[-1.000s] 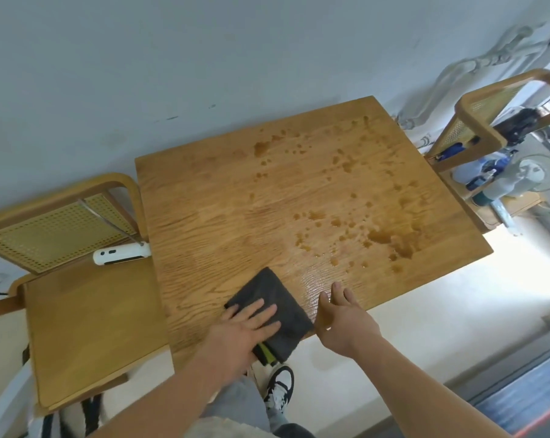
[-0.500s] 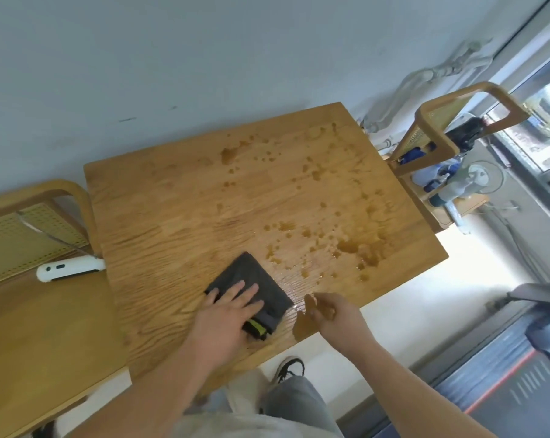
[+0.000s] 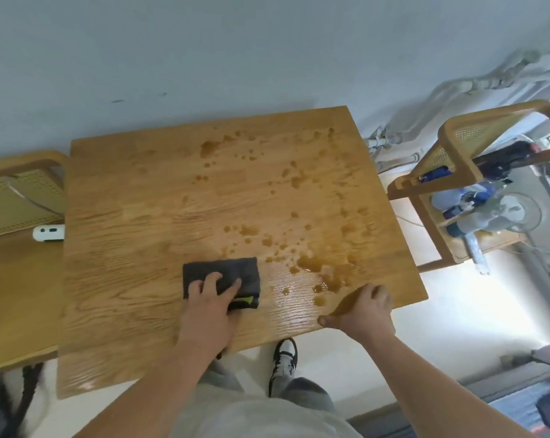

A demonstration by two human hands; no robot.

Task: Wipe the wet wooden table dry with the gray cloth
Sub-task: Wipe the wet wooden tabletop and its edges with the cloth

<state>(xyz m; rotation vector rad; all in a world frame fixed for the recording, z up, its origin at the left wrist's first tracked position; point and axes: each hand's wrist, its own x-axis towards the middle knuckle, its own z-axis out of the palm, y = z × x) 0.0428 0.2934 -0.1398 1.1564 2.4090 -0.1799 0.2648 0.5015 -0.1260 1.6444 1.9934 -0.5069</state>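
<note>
Wooden counter (image 3: 134, 235) carries water droplets (image 3: 308, 263) across its far and right areas. Gray cloth (image 3: 229, 273), folded, lies flat near the counter's near edge, just left of the largest puddle. My left hand (image 3: 208, 311) presses it, fingers (image 3: 212, 281) spread flat, gripping nothing. My right hand (image 3: 366, 311) curls over the counter's near edge, right of the cloth.

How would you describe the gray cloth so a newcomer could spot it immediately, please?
Start at the square wooden table. Near its front edge, under the left hand, lies the gray cloth. It is the only dark, folded thing there, amid brownish wet spots.
</note>
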